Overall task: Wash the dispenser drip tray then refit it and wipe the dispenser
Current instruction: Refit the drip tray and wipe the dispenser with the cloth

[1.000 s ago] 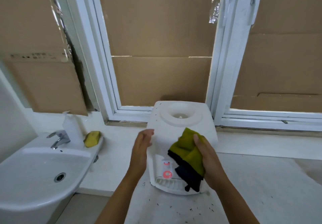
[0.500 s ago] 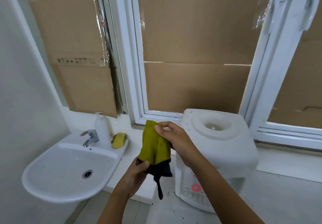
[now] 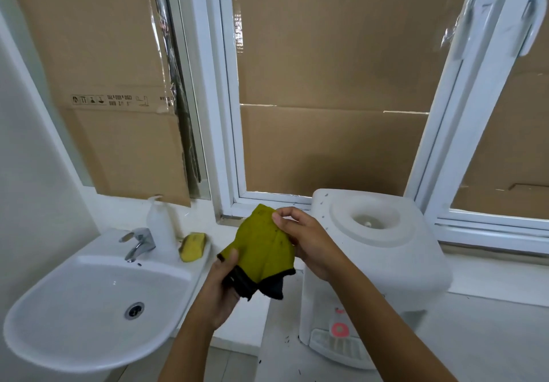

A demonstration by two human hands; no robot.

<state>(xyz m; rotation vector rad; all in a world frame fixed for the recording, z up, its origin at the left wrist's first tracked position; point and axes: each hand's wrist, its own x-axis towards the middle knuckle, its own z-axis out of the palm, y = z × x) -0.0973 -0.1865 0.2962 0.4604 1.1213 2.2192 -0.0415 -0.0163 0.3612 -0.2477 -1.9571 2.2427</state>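
Right hand (image 3: 309, 243): pinches the top edge of the yellow-green cloth (image 3: 263, 251), fingers closed on it.
Left hand (image 3: 221, 288): grips the cloth's lower, black-edged corner, thumb on the yellow face.
Cloth: held up between sink and dispenser, clear of both.
Water dispenser (image 3: 377, 251): white, on the counter (image 3: 490, 337) at right, just beside the right hand.
Drip tray (image 3: 338, 349): white, slotted, seated at the dispenser's base.
Sink (image 3: 89, 307): left, with faucet (image 3: 138, 243), white bottle (image 3: 160, 227) and yellow sponge (image 3: 193, 246) on its rim.
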